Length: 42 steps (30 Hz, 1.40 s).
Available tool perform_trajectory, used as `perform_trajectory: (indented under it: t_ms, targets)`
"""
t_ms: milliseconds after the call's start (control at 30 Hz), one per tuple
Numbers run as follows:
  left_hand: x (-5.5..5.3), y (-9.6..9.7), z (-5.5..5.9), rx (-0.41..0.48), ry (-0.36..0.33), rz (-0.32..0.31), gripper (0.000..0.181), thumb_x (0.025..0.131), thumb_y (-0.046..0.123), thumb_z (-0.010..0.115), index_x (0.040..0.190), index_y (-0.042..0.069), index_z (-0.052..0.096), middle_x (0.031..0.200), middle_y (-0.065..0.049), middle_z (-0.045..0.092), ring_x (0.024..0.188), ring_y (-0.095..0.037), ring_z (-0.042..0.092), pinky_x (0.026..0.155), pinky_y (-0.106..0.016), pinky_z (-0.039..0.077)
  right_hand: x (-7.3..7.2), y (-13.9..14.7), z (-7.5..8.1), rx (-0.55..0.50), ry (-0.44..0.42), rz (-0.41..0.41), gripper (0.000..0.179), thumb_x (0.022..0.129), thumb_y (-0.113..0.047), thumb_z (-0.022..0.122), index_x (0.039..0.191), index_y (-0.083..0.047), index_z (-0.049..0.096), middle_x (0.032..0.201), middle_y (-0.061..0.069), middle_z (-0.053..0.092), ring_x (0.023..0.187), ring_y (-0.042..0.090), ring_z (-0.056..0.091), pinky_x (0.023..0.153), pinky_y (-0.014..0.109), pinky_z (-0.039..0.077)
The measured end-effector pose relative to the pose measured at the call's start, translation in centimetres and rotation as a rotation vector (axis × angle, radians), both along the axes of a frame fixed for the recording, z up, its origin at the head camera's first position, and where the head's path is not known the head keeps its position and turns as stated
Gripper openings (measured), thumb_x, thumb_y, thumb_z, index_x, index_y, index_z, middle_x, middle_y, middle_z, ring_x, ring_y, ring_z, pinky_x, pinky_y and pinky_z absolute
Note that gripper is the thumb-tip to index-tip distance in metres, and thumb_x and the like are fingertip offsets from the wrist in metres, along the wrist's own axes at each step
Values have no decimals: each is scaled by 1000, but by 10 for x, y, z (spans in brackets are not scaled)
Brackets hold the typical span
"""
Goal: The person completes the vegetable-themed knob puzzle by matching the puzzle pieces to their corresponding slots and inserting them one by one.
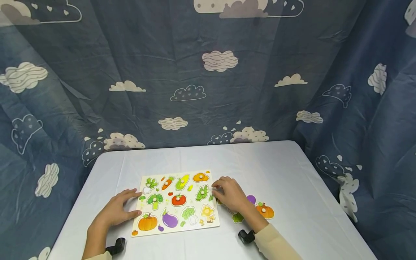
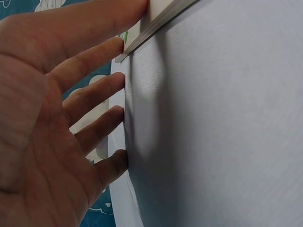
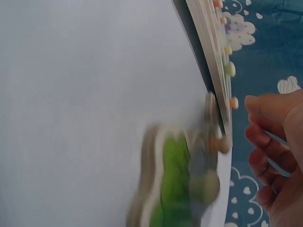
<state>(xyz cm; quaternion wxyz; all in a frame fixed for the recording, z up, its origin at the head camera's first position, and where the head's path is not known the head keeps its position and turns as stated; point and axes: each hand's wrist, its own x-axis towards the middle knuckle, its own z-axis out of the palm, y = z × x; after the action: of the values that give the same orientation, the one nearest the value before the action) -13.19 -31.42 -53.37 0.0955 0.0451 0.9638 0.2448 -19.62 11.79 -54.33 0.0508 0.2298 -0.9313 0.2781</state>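
A white vegetable puzzle board [image 1: 175, 230] lies flat on the table, with pictures such as a tomato [image 1: 178, 200], an eggplant [image 1: 169, 219] and a broccoli [image 1: 155, 200]. My left hand [image 1: 117, 209] touches its left edge with thumb and fingertips, fingers spread; the left wrist view shows the thumb at the board corner [image 2: 156, 21]. At the right edge, my right hand [image 1: 230, 193] hovers, fingers loosely bent. The right wrist view shows a gap between thumb and fingers [image 3: 265, 137], nothing held. Beneath that arm lie loose knobbed pieces, partly hidden, including a pumpkin piece [image 1: 265, 211].
Beside the pumpkin lie a purple piece [image 1: 251, 199] and a green piece [image 1: 238, 217]. Knobs [image 3: 230, 69] stick up from the board. A white cloth covers the table [image 1: 292, 231]; a dark blue cloud-patterned curtain [image 1: 156, 108] hangs behind and at both sides.
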Motion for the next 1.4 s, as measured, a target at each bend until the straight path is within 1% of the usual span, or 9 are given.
perform_trajectory:
  t_ms: [100,300,400,533,667,833,1067,1267,1400]
  targets:
    - [0,0,1,-5,-1,1,79,76,51,86,143,18,62,157,-20,47,143,-56,38,108,-80,34,0,9,4,-3,9,6,16,89,-21,81,104,-15,80,90,-8,70,80,10,56,75,29,48]
    - [0,-2,1,-12,0,-1,79,77,52,86,144,18,62,158,-20,47,143,-56,38,107,-80,34,2,26,11,15,17,-4,15,90,-21,81,104,-15,80,92,-8,71,86,15,63,77,31,53]
    - [0,-2,-1,-4,-7,-2,79,77,52,86,144,18,62,158,-20,47,143,-56,38,109,-79,34,5,36,13,18,42,-17,15,88,-19,83,101,-15,80,90,-8,71,86,14,64,77,33,53]
    - [-2,-3,1,-18,-9,-6,79,77,53,85,143,19,62,158,-20,47,143,-56,38,108,-79,34,11,50,16,19,77,-34,15,85,-17,85,99,-14,80,89,-9,71,85,13,63,76,33,52]
    - [-2,-4,1,-20,-3,-9,79,76,53,86,143,18,63,156,-21,48,142,-56,39,109,-79,34,16,65,17,13,103,-32,15,85,-17,85,100,-14,80,90,-7,71,86,16,65,76,34,53]
    - [-1,-2,1,-17,-3,-6,79,76,53,86,143,18,63,156,-21,48,141,-57,40,108,-79,35,22,86,18,28,105,-44,17,85,-17,85,100,-13,80,91,-7,72,87,17,66,76,33,54]
    - [-1,-3,2,-18,-5,-5,78,76,51,87,143,18,63,156,-21,48,140,-57,40,107,-79,35,34,108,17,46,41,-109,18,86,-20,85,102,-15,80,90,-11,70,89,15,65,79,36,56]
    - [-3,-3,-1,-13,0,-9,78,75,51,87,142,18,63,155,-21,50,140,-56,42,106,-79,37,45,129,13,59,-26,-150,17,88,-25,83,103,-18,80,91,-13,68,87,12,60,77,30,56]
    - [-4,-3,-3,-20,7,-4,78,74,51,88,141,18,64,154,-21,51,139,-56,43,105,-79,38,50,141,11,61,-39,-173,16,88,-25,83,103,-19,80,90,-16,67,85,11,58,75,28,54]
